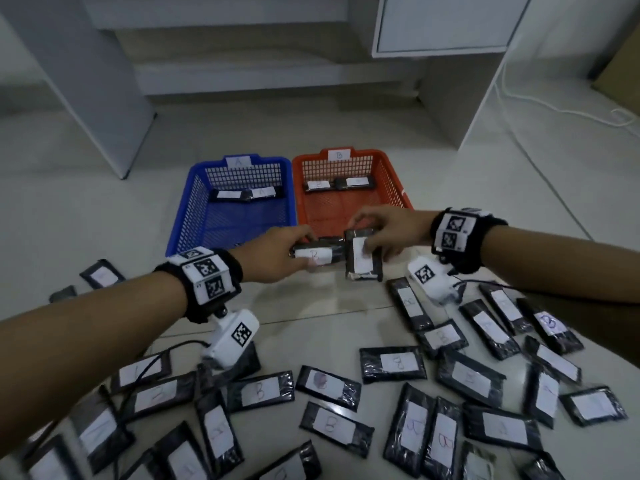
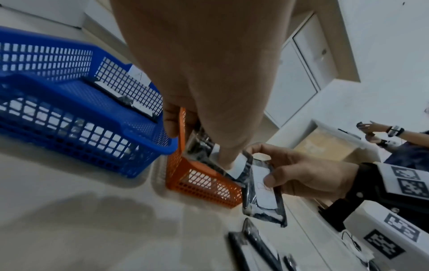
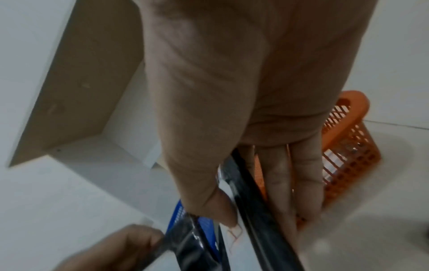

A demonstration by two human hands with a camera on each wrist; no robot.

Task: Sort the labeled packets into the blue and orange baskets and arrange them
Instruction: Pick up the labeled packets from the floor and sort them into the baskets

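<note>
My left hand (image 1: 277, 252) grips a black packet (image 1: 317, 255) whose white label reads B, held level just in front of the orange basket (image 1: 391, 181). Beside it my right hand (image 1: 384, 233) pinches a second black packet (image 1: 363, 259), held upright, thumb on its white label. The two packets meet at their ends. In the left wrist view the right hand's packet (image 2: 262, 194) hangs before the orange basket (image 2: 204, 185). The blue basket (image 1: 194, 202), tagged A, holds two packets (image 1: 247, 195) at its far end. The orange basket, tagged B, holds two (image 1: 339, 184).
Several black labeled packets (image 1: 394, 363) lie scattered over the pale floor in front of me and to the right. White furniture (image 1: 440, 26) stands behind the baskets. A white cable (image 1: 554, 105) trails at the right. Another person's arm (image 2: 390, 132) shows far off.
</note>
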